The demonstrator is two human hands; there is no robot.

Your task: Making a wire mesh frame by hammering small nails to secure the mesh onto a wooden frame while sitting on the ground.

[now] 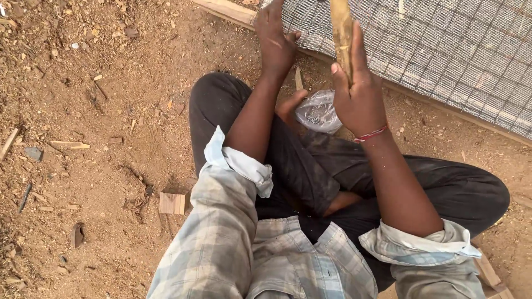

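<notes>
Wooden stick [341, 33] in the right hand [359, 94], upper centre of frame: fingers [357, 47] wrapped closed around its lower part, thumb [339, 75] along the left side. Stick runs up out of the top edge, so full length unknown. It stands roughly upright over the mesh panel [443, 50].

Left hand [275, 41], upper centre-left: fingers spread open and pressed flat on the near edge of the mesh panel, holding nothing. A wood batten [230, 11] borders the panel there and runs toward the top of frame.

Handling, my read: stick looks stiff, light, rough-surfaced, unlikely to slip; a wrap low on the shaft like the present one seems sound. Mesh looks like a woven grid sheet on a frame, flexible between the frame members, so pressure near the batten edge looks steadier than mid-panel.

Containers: one clear plastic bag [318, 111] at centre frame, resting on the lap just below the right hand, crumpled. Something small and dark is inside; can't tell what. Thin film, soft, would tear easily.

Outward: person sits cross-legged in dark trousers [454, 188], plaid shirt sleeves rolled up, red thread band [370, 134] on the right wrist. Ground [83, 111] is sawdust and dirt with chips; a small square wood offcut [172, 203] lies lower centre-left, a thin sliver [69, 145] at left.
</notes>
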